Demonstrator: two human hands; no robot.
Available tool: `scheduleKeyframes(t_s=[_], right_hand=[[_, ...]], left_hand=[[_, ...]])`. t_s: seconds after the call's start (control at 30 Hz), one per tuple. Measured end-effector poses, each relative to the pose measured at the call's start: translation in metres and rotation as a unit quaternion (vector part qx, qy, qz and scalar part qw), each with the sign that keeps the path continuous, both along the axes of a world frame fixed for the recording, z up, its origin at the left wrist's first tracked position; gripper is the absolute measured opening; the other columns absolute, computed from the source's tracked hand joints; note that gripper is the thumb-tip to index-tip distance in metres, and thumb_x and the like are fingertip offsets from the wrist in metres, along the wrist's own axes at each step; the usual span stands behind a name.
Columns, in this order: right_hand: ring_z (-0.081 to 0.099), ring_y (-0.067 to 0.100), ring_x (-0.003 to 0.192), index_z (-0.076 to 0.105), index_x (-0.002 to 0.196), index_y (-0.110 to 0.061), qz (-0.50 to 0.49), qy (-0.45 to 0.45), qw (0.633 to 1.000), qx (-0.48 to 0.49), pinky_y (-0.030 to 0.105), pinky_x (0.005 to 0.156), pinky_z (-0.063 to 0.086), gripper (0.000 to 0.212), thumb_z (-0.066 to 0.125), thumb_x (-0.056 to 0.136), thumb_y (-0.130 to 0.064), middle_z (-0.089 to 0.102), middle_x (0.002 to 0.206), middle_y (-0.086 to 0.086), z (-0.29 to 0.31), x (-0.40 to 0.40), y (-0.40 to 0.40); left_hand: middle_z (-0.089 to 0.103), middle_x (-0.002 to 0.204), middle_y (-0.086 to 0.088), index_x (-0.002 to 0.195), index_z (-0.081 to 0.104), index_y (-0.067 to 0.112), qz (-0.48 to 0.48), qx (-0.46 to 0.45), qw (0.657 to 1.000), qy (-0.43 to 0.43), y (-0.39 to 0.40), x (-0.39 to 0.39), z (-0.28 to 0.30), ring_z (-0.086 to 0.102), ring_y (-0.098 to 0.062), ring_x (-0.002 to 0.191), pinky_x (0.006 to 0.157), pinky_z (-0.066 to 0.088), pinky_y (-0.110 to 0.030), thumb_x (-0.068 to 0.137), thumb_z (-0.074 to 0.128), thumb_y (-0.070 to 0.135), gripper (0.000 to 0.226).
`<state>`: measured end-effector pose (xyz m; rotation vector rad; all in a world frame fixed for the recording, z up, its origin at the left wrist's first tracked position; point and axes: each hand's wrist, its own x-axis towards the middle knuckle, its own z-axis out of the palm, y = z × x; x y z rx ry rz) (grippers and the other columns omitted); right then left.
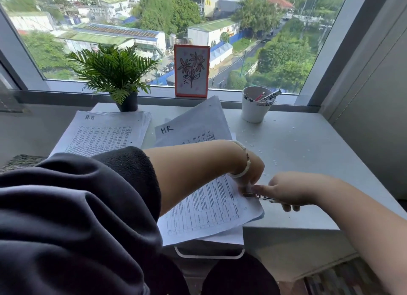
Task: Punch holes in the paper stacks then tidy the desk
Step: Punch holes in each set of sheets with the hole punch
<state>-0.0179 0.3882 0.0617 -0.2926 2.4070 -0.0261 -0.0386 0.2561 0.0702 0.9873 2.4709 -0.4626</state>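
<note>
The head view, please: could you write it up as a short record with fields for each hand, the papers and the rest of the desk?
left hand: holds the edge of the near paper stack
right hand: grips a metal hole punch at that edge
other papers: stack marked HR at left; tilted HR sheet in the middle
desk: scattered white paper dots
back edge: potted plant, flower picture, white cup

There is one camera, worn on the person's head. It looks forward and down at the bench (297, 145), close over the arms. It faces the window (154, 30) behind the bench. The wide lens bends the edges.
</note>
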Motion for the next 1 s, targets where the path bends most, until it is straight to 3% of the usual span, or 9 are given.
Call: scheduleKeyframes(t_s=[0.17, 0.37, 0.47, 0.6, 0.77, 0.83, 0.9, 0.93, 1.0], right_hand=[[0.058, 0.024, 0.063, 0.064, 0.086, -0.010, 0.019, -0.003, 1.000, 0.020, 0.032, 0.072, 0.046, 0.072, 0.031, 0.086, -0.075, 0.068, 0.076, 0.006, 0.004, -0.001, -0.004], [0.056, 0.023, 0.058, 0.063, 0.080, -0.011, 0.035, 0.007, 0.999, 0.038, 0.031, 0.070, 0.047, 0.072, 0.037, 0.081, -0.078, 0.065, 0.070, 0.004, 0.011, -0.004, -0.014], [0.059, 0.024, 0.058, 0.065, 0.083, -0.008, 0.017, -0.016, 0.999, 0.028, 0.030, 0.063, 0.048, 0.077, 0.035, 0.082, -0.079, 0.067, 0.071, 0.006, 0.014, -0.004, -0.014], [0.064, 0.022, 0.059, 0.068, 0.084, -0.010, -0.005, -0.056, 0.998, 0.005, 0.031, 0.067, 0.052, 0.086, 0.035, 0.071, -0.088, 0.072, 0.073, 0.006, 0.013, -0.009, -0.009], [0.062, 0.007, 0.062, 0.063, 0.083, -0.017, -0.002, -0.040, 0.998, -0.039, 0.022, 0.060, 0.047, 0.059, 0.056, 0.074, -0.076, 0.070, 0.074, -0.003, 0.025, -0.007, 0.024], [0.063, 0.008, 0.065, 0.063, 0.084, -0.012, -0.047, -0.075, 0.976, -0.196, 0.020, 0.059, 0.045, 0.059, 0.075, 0.063, -0.066, 0.068, 0.076, 0.004, 0.031, -0.003, 0.045], [0.068, 0.022, 0.078, 0.067, 0.097, -0.004, -0.113, -0.179, 0.909, -0.358, 0.032, 0.071, 0.048, 0.069, 0.087, 0.055, -0.054, 0.063, 0.095, 0.032, 0.027, -0.001, 0.057], [0.068, 0.029, 0.081, 0.068, 0.103, -0.003, -0.123, -0.242, 0.872, -0.408, 0.038, 0.075, 0.048, 0.064, 0.087, 0.059, -0.046, 0.055, 0.102, 0.043, 0.021, 0.001, 0.057], [0.068, 0.034, 0.082, 0.069, 0.110, -0.006, -0.111, -0.314, 0.842, -0.424, 0.039, 0.076, 0.050, 0.051, 0.082, 0.068, -0.033, 0.059, 0.089, 0.038, 0.008, 0.005, 0.045]], left_hand=[[0.062, 0.096, 0.008, 0.115, 0.067, 0.021, 0.051, 0.062, 0.995, -0.053, -0.006, -0.002, 0.001, 0.054, -0.012, 0.086, 0.070, 0.038, -0.021, 0.083, 0.069, 0.038, 0.037], [0.070, 0.102, 0.004, 0.107, 0.071, 0.021, 0.071, 0.071, 0.993, -0.059, -0.009, -0.004, -0.005, 0.061, -0.015, 0.089, 0.075, 0.046, -0.024, 0.078, 0.073, 0.041, 0.035], [0.070, 0.098, 0.003, 0.106, 0.071, 0.021, 0.066, 0.081, 0.994, -0.040, -0.011, -0.003, -0.004, 0.058, -0.014, 0.082, 0.065, 0.043, -0.022, 0.079, 0.072, 0.041, 0.034], [0.065, 0.089, 0.006, 0.108, 0.070, 0.021, 0.069, 0.096, 0.992, -0.038, -0.014, -0.001, -0.003, 0.055, -0.013, 0.078, 0.056, 0.037, -0.020, 0.083, 0.069, 0.038, 0.030], [0.066, 0.091, 0.008, 0.104, 0.072, 0.025, 0.071, 0.089, 0.992, -0.048, -0.020, -0.002, -0.007, 0.058, -0.015, 0.082, 0.074, 0.044, -0.025, 0.079, 0.072, 0.043, 0.031], [0.062, 0.088, 0.008, 0.104, 0.071, 0.023, 0.068, 0.087, 0.993, -0.047, -0.024, -0.002, -0.005, 0.057, -0.016, 0.082, 0.081, 0.047, -0.027, 0.079, 0.073, 0.042, 0.032], [0.060, 0.085, 0.009, 0.106, 0.071, 0.023, 0.065, 0.079, 0.994, -0.048, -0.023, -0.005, -0.003, 0.056, -0.016, 0.083, 0.086, 0.047, -0.028, 0.079, 0.072, 0.041, 0.032], [0.059, 0.081, 0.010, 0.106, 0.070, 0.024, 0.061, 0.075, 0.994, -0.042, -0.022, -0.005, 0.000, 0.055, -0.015, 0.082, 0.085, 0.046, -0.028, 0.080, 0.072, 0.042, 0.032], [0.055, 0.071, 0.011, 0.103, 0.070, 0.025, 0.047, 0.067, 0.996, -0.027, -0.016, -0.004, 0.004, 0.053, -0.015, 0.078, 0.079, 0.044, -0.028, 0.081, 0.070, 0.042, 0.028]])
